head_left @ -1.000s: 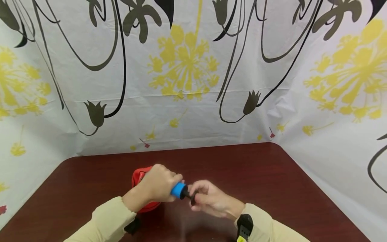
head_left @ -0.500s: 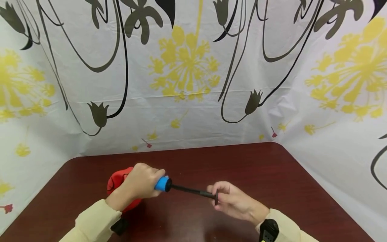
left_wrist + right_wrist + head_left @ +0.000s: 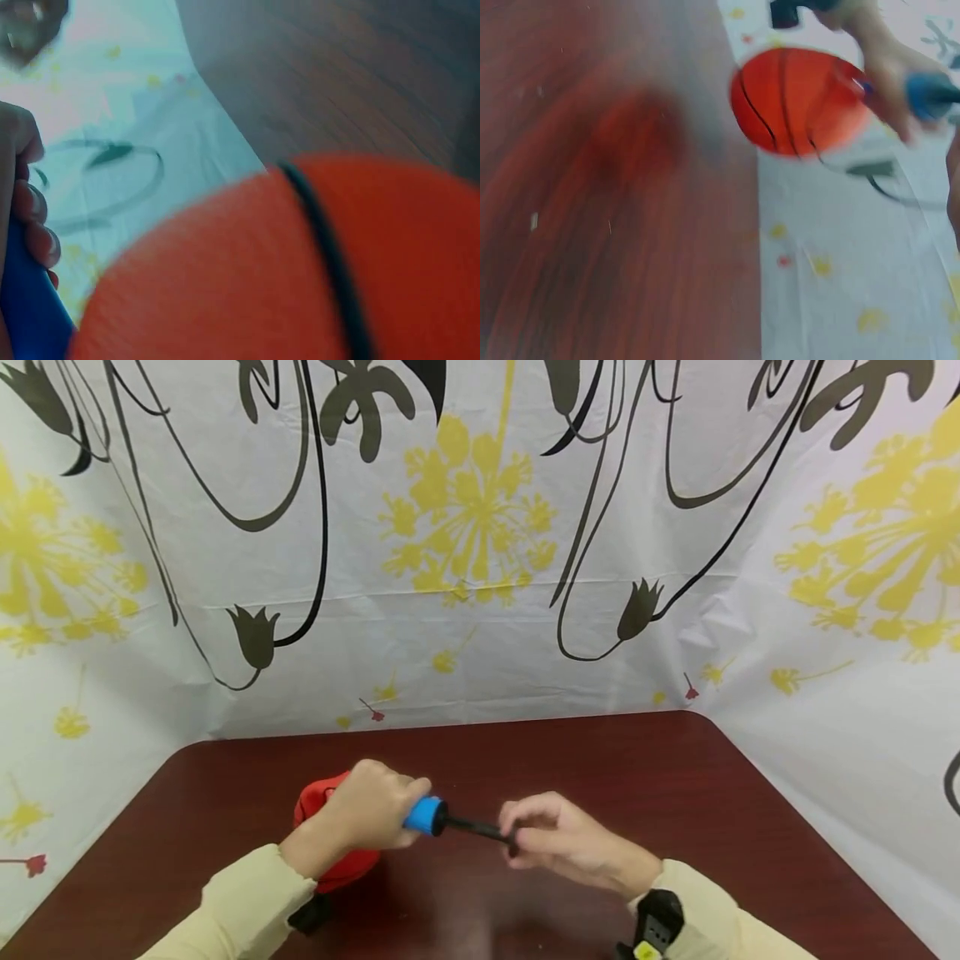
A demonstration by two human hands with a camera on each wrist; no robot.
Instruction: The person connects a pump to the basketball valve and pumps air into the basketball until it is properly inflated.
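Note:
My left hand [image 3: 378,806] grips the blue barrel of a hand pump [image 3: 424,816], which slants slightly down to the right. From its black end cap sticks a black rod, partly drawn out. My right hand [image 3: 577,843] holds the small dark handle at the rod's end between thumb and fingers. Behind the left wrist is a red ball [image 3: 348,870] with black lines, like a small basketball, partly hidden by that hand and sleeve. The ball [image 3: 225,292] fills much of the left wrist view. In the blurred right wrist view, the ball [image 3: 784,97] looks oblong, at the pump's far end.
Below the hands lies a dark red-brown tabletop [image 3: 600,760] with rounded far corners. White cloth [image 3: 465,677] printed with yellow and grey plants hangs behind it and along both sides. Black straps with devices [image 3: 658,920] sit on the wrists.
The right hand first pulled the rod far out to the right, then pushed it partly back in. The left hand, pump and ball shifted left, then somewhat back right.

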